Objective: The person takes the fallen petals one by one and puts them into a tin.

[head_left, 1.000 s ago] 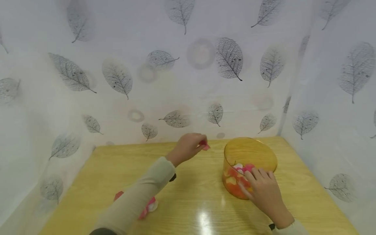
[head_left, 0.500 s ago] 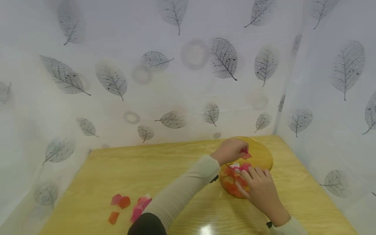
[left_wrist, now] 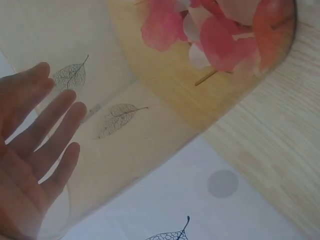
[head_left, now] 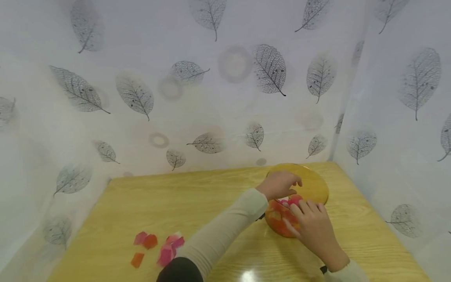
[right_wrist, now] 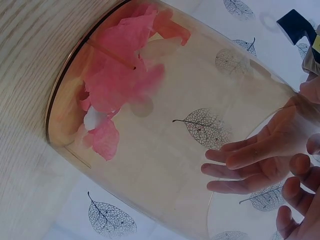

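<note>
A see-through amber tub [head_left: 313, 182] stands at the table's right side, with pink, red and white petals [head_left: 295, 199] inside. Through its wall, the right wrist view shows the petals [right_wrist: 120, 75] heaped at the bottom with a thin brown stick [right_wrist: 112, 54]. My left hand [head_left: 282, 185] hovers over the tub's opening, its fingers [left_wrist: 55, 127] loosely spread and holding nothing. My right hand [head_left: 317, 231] grips the tub's near rim, thumb outside and fingers over the edge; part of this grasp is hidden.
Loose petals lie on the wooden table [head_left: 197, 203] at the left: a pink pile [head_left: 166, 253], a red petal [head_left: 150, 241], an orange petal [head_left: 137, 259] and a pink petal [head_left: 140, 237]. A leaf-patterned sheet [head_left: 218, 105] walls the back and sides.
My left hand has carried a pinched reddish-pink petal rightward to above the tub and let it go; its fingers have spread. My right hand stays at the rim.
</note>
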`<state>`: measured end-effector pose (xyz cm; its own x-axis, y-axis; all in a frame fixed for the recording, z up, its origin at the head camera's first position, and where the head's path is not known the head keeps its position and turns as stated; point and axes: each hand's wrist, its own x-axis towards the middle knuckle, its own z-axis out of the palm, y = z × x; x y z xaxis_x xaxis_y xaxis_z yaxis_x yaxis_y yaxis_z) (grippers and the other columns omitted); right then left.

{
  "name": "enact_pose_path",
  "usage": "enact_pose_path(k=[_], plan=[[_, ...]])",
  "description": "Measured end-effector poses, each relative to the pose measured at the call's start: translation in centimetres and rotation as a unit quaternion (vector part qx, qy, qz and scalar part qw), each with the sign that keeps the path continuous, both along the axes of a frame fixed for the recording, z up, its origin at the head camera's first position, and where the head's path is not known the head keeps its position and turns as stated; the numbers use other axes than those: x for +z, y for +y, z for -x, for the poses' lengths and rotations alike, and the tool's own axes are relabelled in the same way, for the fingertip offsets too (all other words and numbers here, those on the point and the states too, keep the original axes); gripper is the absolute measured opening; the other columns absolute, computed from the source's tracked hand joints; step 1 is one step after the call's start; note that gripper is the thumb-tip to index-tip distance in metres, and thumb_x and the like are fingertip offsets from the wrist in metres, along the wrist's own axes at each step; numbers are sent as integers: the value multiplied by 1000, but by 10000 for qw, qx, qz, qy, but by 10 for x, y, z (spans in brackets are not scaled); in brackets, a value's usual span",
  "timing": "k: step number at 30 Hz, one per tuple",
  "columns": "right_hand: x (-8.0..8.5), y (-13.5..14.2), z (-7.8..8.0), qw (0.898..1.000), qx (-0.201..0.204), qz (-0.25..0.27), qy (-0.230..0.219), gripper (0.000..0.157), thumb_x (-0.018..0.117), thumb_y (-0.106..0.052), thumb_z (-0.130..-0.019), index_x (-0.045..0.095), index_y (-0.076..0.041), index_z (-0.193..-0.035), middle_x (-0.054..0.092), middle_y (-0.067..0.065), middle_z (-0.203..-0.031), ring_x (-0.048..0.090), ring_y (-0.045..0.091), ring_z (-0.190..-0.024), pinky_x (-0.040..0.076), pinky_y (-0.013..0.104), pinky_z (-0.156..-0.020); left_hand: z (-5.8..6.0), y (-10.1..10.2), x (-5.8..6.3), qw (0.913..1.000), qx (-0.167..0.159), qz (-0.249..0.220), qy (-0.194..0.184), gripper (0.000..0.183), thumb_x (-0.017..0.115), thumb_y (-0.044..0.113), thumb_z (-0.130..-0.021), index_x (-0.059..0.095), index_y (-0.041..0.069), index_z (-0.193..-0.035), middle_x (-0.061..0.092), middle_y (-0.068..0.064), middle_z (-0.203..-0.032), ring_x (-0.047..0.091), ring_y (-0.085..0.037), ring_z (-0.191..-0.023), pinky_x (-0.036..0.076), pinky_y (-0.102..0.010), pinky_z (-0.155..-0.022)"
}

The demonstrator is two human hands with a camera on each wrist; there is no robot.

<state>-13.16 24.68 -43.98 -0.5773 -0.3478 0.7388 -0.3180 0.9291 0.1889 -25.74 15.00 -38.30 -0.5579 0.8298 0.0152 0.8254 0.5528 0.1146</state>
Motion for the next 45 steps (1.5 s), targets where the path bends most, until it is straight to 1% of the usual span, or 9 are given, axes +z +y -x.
enact_pose_path(k=[5, 9, 11, 15, 21, 28, 35, 40, 45], plan=[[0, -1, 1, 10000, 1, -25, -27, 56, 25, -54, -95, 54, -8, -82, 52, 7, -70, 48, 26, -61, 31, 35, -56, -2, -3, 1, 9998, 113, -60, 128, 35, 64, 32, -89, 60, 29, -123, 63, 13, -121, 61, -2, -97, 49, -13, -83], [1, -2, 2, 10000, 32, -35, 25, 55, 26, -53, -95, 53, -8, -82, 52, 7, -70, 49, 26, -61, 32, 35, -55, 0, -7, 2, 9972, 111, -702, 232, 34, 59, 29, -92, 57, 26, -126, 62, 10, -124, 62, -4, -100, 49, -14, -84], [0, -3, 3, 10000, 64, -15, 62, 54, 27, -53, -96, 53, -7, -81, 52, 7, -70, 48, 27, -60, 32, 35, -55, 2, -11, 2, 9909, 20, -1270, 453, 33, 56, 26, -94, 57, 23, -127, 62, 8, -124, 63, -6, -99, 49, -15, -88], [-2, -4, 4, 9999, 110, 20, 75, 53, 27, -52, -96, 53, -8, -81, 52, 7, -69, 48, 26, -59, 31, 34, -54, 3, -30, 2, 9676, -122, -2267, 1107, 30, 54, 20, -95, 59, 20, -125, 64, 7, -122, 63, -8, -102, 47, -19, -94], [-4, -7, 2, 9999, 137, 33, 92, 53, 28, -52, -96, 53, -8, -80, 50, 6, -68, 46, 25, -57, 29, 33, -52, -16, -93, 11, 9483, -111, -2701, 1662, 24, 60, 18, -91, 64, 17, -115, 67, 5, -113, 63, -10, -103, 49, -26, -93], [-2, -7, 1, 9999, 140, -8, 89, 53, 29, -52, -95, 53, -8, -80, 50, 6, -68, 45, 25, -58, 29, 33, -53, -50, -195, 4, 9553, 296, -2475, 1588, 21, 66, 15, -87, 66, 16, -107, 67, 3, -105, 63, -12, -97, 52, -28, -85], [0, -8, 1, 9999, 127, 13, 3, 55, 27, -54, -96, 52, -8, -79, 50, 6, -68, 47, 25, -59, 32, 35, -54, -67, -287, -40, 9710, 1026, -1667, 1369, 20, 73, 13, -79, 66, 15, -99, 67, 3, -96, 65, -13, -88, 54, -31, -79], [2, -7, 0, 10000, 66, 47, -56, 57, 26, -55, -95, 53, -7, -80, 51, 7, -69, 48, 26, -60, 34, 38, -56, -74, -331, -66, 9817, 1525, -879, 723, 20, 74, 15, -78, 67, 12, -97, 67, 1, -95, 65, -16, -84, 55, -34, -75], [4, -5, 0, 10000, 22, 63, -33, 58, 25, -55, -95, 53, -7, -80, 50, 8, -69, 48, 27, -61, 35, 39, -57, -69, -351, -85, 9858, 1531, -500, 481, 18, 74, 17, -78, 68, 11, -93, 68, 0, -90, 64, -17, -79, 55, -32, -70]])
